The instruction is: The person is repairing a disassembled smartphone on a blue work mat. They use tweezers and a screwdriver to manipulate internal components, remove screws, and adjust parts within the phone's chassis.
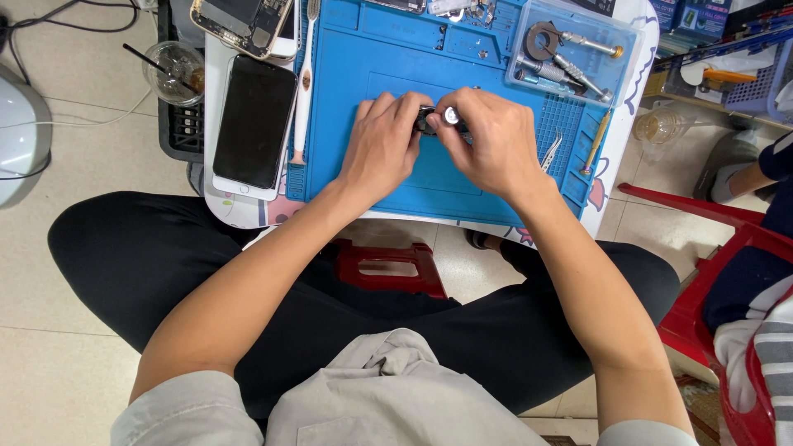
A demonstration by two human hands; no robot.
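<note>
The left hand (382, 147) and the right hand (487, 140) meet over the middle of a blue work mat (396, 58), and both are curled shut around a small dark part (426, 120) pinched between their fingertips. The part is mostly covered by the fingers; what shows is a short black piece with a shiny round silver end (451, 116) facing up toward the camera, and its long axis seems to run left to right between the two hands, though the fingers hide too much to be sure. It is held just above the mat's flat centre panel, near the far edge of that panel. Just right of the right hand, a pair of silver tweezers (551, 154) lies on the mat, and beyond them a slim brass-coloured tool (596, 140) lies in a slot at the mat's right edge, long axis running near to far. A clear tray (624, 66) at the far right corner holds metal screwdriver handles and a ring-shaped tool. Left of the mat lie a white toothbrush (306, 74), pointing away from the person, and a dark-screened phone (254, 122) face up, with an opened phone (241, 25) beyond it. All this rests on a small white table (239, 213) above the person's crossed legs.
</note>
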